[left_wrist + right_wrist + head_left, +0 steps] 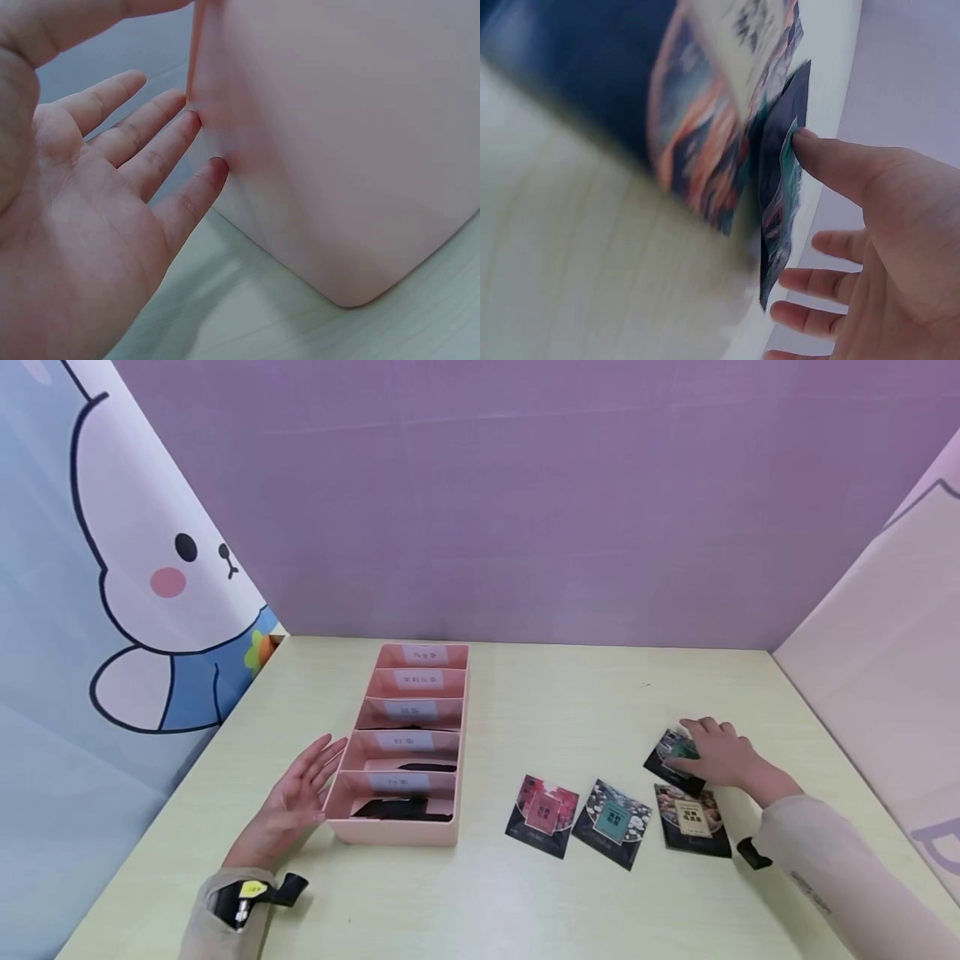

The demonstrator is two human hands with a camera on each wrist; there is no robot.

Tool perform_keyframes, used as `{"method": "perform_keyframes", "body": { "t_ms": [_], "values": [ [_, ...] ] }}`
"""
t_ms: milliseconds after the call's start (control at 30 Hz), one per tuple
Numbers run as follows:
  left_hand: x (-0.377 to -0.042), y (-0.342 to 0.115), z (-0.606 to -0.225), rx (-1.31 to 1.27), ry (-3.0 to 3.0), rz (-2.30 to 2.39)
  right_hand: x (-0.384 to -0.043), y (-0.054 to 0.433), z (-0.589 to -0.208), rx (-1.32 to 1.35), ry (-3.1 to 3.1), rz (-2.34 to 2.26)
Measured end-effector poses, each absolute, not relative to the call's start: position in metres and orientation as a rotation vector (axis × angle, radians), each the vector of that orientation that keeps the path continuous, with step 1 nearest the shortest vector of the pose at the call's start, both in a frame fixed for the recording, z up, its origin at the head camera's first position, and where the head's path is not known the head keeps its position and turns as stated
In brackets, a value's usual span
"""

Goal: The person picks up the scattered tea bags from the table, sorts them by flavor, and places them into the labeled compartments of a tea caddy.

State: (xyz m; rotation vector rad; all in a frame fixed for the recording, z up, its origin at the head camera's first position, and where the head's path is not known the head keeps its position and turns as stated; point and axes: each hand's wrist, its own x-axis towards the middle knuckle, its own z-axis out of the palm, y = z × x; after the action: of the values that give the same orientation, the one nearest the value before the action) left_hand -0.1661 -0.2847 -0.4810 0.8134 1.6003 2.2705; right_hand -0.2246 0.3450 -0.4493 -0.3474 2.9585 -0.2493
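Note:
A pink divided box (pixel 393 832) stands left of the middle in the head view, with dark packets in its nearer compartments. My left hand (pixel 288 797) is at its left side, fingers extended; in the left wrist view the fingertips (pixel 217 166) are right at the wall. On the right, my right hand (pixel 723 756) reaches over a dark tea sachet with a green label (pixel 670 762). In the right wrist view the thumb rests against that sachet (pixel 780 180), and the other fingers are spread along its edge. Just nearer lies a tea sachet with a cream label (pixel 693 827).
A tea sachet with a red label (pixel 542 817) and one with a teal label (pixel 612 823) lie side by side between box and right hand. White label strips mark the box's compartments. A purple backdrop (pixel 480 510) rises behind the pale table (pixel 555 702), with fabric panels on both sides.

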Motion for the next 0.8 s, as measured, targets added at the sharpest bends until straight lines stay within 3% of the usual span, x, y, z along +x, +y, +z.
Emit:
{"method": "perform_keyframes", "body": {
  "t_ms": [800],
  "values": [
    [-0.1647, -0.2834, -0.4794, 0.796, 1.584, 2.279, -0.231, 0.3462, -0.4465, -0.398, 2.861, -0.59]
  ]
}}
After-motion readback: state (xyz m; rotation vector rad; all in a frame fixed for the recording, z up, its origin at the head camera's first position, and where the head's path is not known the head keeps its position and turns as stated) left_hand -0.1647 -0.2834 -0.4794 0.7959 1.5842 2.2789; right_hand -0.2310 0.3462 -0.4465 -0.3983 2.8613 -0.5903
